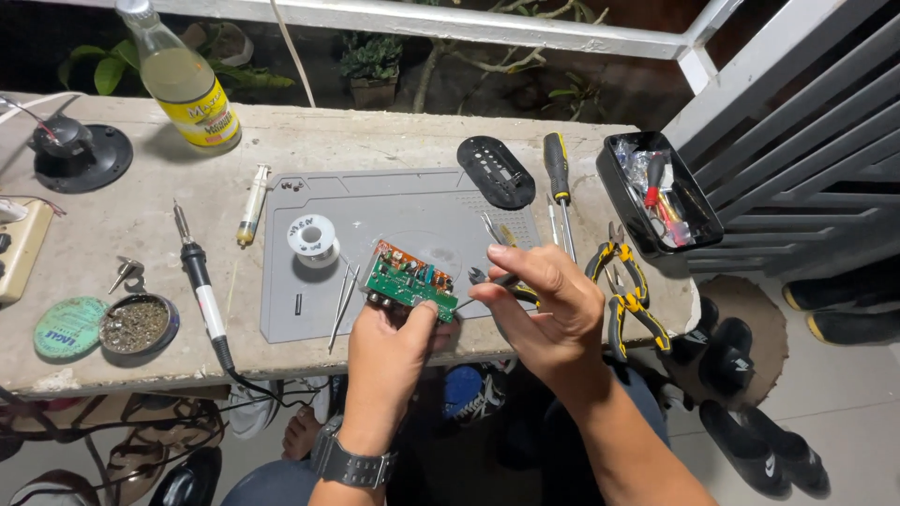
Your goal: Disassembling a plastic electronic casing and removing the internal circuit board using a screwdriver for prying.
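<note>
— Green fibreglass, that circuit board (410, 282): how does it handle?

— Light, stiff, fragile on top. My left hand (389, 349) grips its near edge above the grey mat (403, 211), clear of the components. My right hand (548, 305) is closed on small cutters (487, 278) at the board's right end.

— Labels?

— Round green tin lid (70, 327) far left; yellow-labelled bottle (183, 80) at the counter's (112, 234) back.

The left hand (389, 351) grips a green circuit board (410, 281) above the grey mat (394, 211). The right hand (548, 314) holds small cutters (487, 278) at the board's edge.
</note>
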